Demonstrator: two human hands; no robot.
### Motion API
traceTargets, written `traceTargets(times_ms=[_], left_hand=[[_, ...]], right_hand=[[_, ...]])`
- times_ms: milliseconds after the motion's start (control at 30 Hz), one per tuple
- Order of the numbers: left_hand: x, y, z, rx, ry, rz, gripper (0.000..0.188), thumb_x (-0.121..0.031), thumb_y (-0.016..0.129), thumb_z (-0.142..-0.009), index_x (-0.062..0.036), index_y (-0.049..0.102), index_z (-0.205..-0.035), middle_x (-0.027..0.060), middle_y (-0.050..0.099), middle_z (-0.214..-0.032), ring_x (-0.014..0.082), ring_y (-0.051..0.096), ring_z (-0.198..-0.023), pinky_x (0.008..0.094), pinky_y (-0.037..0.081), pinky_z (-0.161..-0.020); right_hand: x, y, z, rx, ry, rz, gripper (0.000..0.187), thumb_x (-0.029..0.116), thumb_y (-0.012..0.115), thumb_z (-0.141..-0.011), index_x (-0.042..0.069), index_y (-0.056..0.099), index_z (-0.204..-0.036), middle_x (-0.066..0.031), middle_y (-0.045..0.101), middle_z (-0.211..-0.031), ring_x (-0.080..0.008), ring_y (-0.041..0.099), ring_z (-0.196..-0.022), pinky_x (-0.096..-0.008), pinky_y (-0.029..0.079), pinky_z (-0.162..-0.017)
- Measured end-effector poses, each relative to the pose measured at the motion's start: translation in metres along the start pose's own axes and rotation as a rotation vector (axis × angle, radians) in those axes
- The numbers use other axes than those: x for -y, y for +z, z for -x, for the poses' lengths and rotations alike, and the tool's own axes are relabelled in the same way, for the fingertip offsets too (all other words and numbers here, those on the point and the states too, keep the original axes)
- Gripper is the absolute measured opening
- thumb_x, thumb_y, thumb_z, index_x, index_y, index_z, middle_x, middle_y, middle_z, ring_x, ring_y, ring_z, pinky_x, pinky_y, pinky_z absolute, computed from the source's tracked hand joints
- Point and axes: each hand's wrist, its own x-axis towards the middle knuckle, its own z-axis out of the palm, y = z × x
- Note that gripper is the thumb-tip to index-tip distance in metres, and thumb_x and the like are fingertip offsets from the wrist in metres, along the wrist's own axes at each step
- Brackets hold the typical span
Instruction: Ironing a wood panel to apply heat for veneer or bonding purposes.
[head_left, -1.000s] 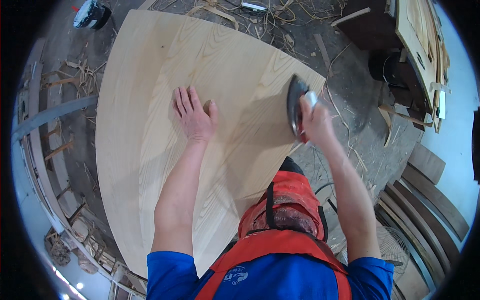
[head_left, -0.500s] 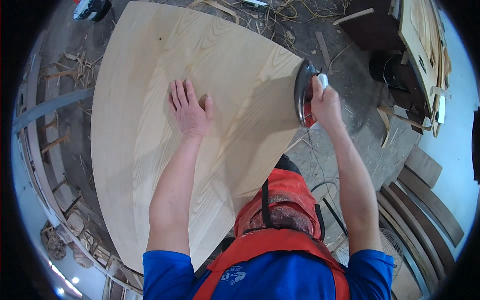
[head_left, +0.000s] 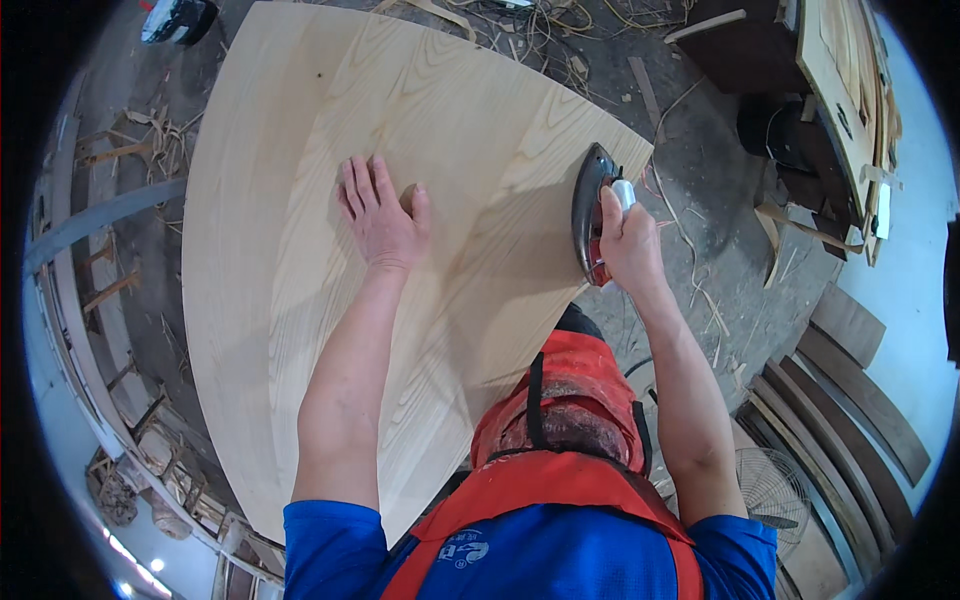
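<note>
A large pale wood panel [head_left: 300, 220] with a curved outer edge and visible grain lies before me. My left hand [head_left: 385, 220] rests flat on its upper middle, thumb out and fingers nearly straight, pressing the surface. At the panel's right edge my right hand [head_left: 630, 240] is wrapped round the pale handle of a clothes iron [head_left: 590, 210] with a dark soleplate and red body. The iron is tipped on its side, its dark face turned left toward the panel. Whether the soleplate touches the wood edge is hard to tell.
Curved boards [head_left: 850, 420] lean at the lower right beside a wire fan [head_left: 770, 490]. Dark furniture pieces [head_left: 735, 50] stand upper right. Wood strips and cords [head_left: 560, 40] litter the floor beyond the panel. A paint-stained bucket [head_left: 180, 20] sits far left; curved frames line the left side.
My right hand has brought the iron left and slightly nearer to me, uncovering the panel's right corner. The left hand stays almost in place.
</note>
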Motion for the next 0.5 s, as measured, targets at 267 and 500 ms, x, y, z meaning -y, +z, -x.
traceTargets(times_ms=[267, 500], left_hand=[[-0.0003, -0.0008, -0.001, -0.039, 0.014, 0.009, 0.077, -0.045, 0.059, -0.1, 0.0025, 0.039, -0.157, 0.0267, 0.033, -0.166, 0.0429, 0.025, -0.158, 0.0609, 0.019, -0.128], [-0.001, -0.0064, -0.0028, -0.069, 0.033, 0.019, 0.076, -0.044, 0.059, -0.1, 0.0035, 0.042, -0.156, 0.0282, 0.035, -0.164, 0.0443, 0.026, -0.157, 0.062, 0.02, -0.127]], right_hand=[[0.0019, 0.0052, 0.0019, 0.022, 0.049, 0.028, 0.066, 0.049, 0.05, -0.11, -0.013, 0.065, -0.09, -0.0392, 0.067, -0.086, -0.0567, 0.069, -0.094, -0.0583, 0.054, -0.077], [0.0017, 0.0073, 0.003, -0.018, 0.028, 0.05, 0.066, 0.048, 0.052, -0.11, -0.013, 0.064, -0.088, -0.0395, 0.065, -0.083, -0.0579, 0.068, -0.091, -0.0585, 0.054, -0.075]])
